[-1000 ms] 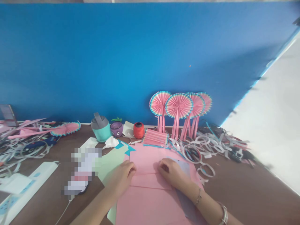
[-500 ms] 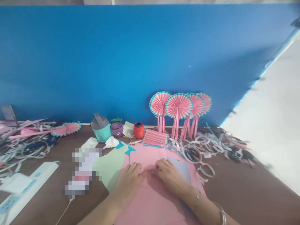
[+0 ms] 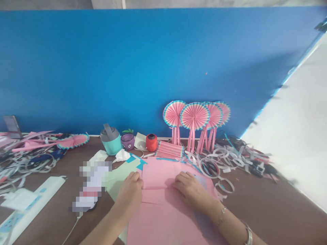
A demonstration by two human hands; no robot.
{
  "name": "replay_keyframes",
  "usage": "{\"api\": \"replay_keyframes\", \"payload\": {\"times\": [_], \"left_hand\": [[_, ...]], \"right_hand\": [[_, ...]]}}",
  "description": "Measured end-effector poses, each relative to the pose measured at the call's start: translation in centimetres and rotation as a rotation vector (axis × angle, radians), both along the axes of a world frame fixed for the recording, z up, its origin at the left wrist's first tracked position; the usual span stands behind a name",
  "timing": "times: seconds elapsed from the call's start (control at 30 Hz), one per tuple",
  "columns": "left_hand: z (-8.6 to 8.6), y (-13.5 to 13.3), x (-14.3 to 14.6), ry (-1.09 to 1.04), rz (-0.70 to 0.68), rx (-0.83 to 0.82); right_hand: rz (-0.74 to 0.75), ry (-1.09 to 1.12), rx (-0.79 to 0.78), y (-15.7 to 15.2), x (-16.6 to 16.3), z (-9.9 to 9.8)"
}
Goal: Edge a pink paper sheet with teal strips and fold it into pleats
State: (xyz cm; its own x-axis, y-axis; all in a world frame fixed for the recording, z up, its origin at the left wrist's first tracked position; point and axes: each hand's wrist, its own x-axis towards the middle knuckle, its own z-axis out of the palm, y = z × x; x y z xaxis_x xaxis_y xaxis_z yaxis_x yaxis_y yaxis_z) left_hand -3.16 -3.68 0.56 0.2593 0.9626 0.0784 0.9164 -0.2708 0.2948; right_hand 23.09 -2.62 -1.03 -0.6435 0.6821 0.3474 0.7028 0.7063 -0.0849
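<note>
A pink sheet of paper (image 3: 159,175) lies in front of me, its far part folded over with a crease running across. More pink paper (image 3: 163,221) spreads under it toward me. My left hand (image 3: 131,189) is closed at the left end of the fold, fingers curled on the paper's edge. On the right side, my right hand (image 3: 187,189) has its fingers bent and closed on the same sheet; its fingertips are partly hidden. Pale green paper (image 3: 119,178) sticks out on the left, and a bluish-grey sheet (image 3: 201,182) shows beside my right hand.
Several pink paper fans (image 3: 195,115) stand against the blue partition (image 3: 114,68). A pleated pink strip (image 3: 170,150), a red container (image 3: 151,142), a purple pot (image 3: 127,141) and a teal cup (image 3: 111,143) line the back. White strip loops (image 3: 224,156) lie right; a power strip (image 3: 48,190) lies left.
My hands have moved apart along the fold, the left one to the left edge and the right one slightly right. More of the crease now shows between them.
</note>
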Motion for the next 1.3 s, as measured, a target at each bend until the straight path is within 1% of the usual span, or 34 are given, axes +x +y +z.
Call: {"api": "replay_keyframes", "payload": {"times": [0.1, 0.13, 0.17, 0.2, 0.23, 0.3, 0.37, 0.4, 0.47, 0.53, 0.57, 0.63, 0.7, 0.73, 0.77, 0.83, 0.9, 0.97, 1.1, 1.2, 1.3], "left_hand": [[-0.3, 0.2, -0.5, -0.258, -0.021, 0.325], [-0.3, 0.1, -0.5, -0.333, -0.044, 0.387], [-0.4, 0.0, -0.4, -0.399, -0.075, 0.403], [-0.6, -0.1, -0.2, -0.458, -0.104, 0.372], [-0.7, -0.2, 0.1, -0.513, -0.124, 0.301], [-1.1, -0.4, 0.9, -0.595, -0.121, 0.102], [-1.6, -0.4, 1.6, -0.637, -0.057, -0.059], [-1.9, -0.4, 1.9, -0.645, -0.012, -0.101], [-2.4, -0.2, 2.3, -0.661, 0.093, -0.103], [-2.5, -0.1, 2.3, -0.678, 0.16, -0.021], [-2.4, -0.1, 2.1, -0.678, 0.162, 0.056], [-1.9, 0.0, 1.6, -0.637, 0.109, 0.27], [-1.4, -0.1, 1.1, -0.516, 0.034, 0.513], [-1.3, -0.2, 1.0, -0.431, 0.003, 0.602], [-1.3, -0.3, 1.0, -0.342, -0.025, 0.659], [-1.5, -0.6, 1.2, -0.183, -0.086, 0.685], [-1.7, -1.1, 1.8, -0.064, -0.158, 0.637], [-1.7, -1.5, 2.5, 0.034, -0.218, 0.533], [-0.8, -1.7, 3.2, 0.18, -0.286, 0.194], [-0.1, -1.4, 2.9, 0.106, -0.259, 0.016], [0.2, -1.1, 2.2, -0.04, -0.161, -0.076]], "right_hand": [[-0.008, 0.096, 0.034, 0.4, -0.1, -0.3], [-0.012, 0.153, 0.04, 0.4, -0.1, -0.3], [-0.015, 0.216, 0.051, 0.5, -0.2, -0.2], [-0.014, 0.278, 0.069, 0.5, -0.3, -0.2], [-0.006, 0.332, 0.093, 0.5, -0.4, -0.1], [0.036, 0.393, 0.149, 0.1, -0.9, 0.0], [0.106, 0.394, 0.197, -0.3, -1.4, 0.1], [0.139, 0.379, 0.214, -0.6, -1.7, 0.2], [0.189, 0.331, 0.226, -1.0, -2.1, 0.4], [0.217, 0.282, 0.209, -1.3, -2.3, 0.7], [0.222, 0.271, 0.204, -1.4, -2.3, 0.8], [0.217, 0.283, 0.224, -1.6, -2.0, 0.9], [0.21, 0.307, 0.285, -1.9, -1.6, 1.0], [0.212, 0.311, 0.327, -2.1, -1.4, 0.9], [0.215, 0.31, 0.374, -2.2, -1.3, 0.9], [0.2, 0.3, 0.449, -2.4, -1.3, 0.9], [0.153, 0.278, 0.451, -2.4, -1.6, 0.8], [0.117, 0.226, 0.352, -2.0, -2.0, 0.7], [0.089, 0.141, 0.118, -1.1, -2.1, 0.1], [0.045, 0.15, -0.008, -0.7, -1.6, -0.6], [0.021, 0.181, -0.124, -0.4, -1.0, -1.0]]}}
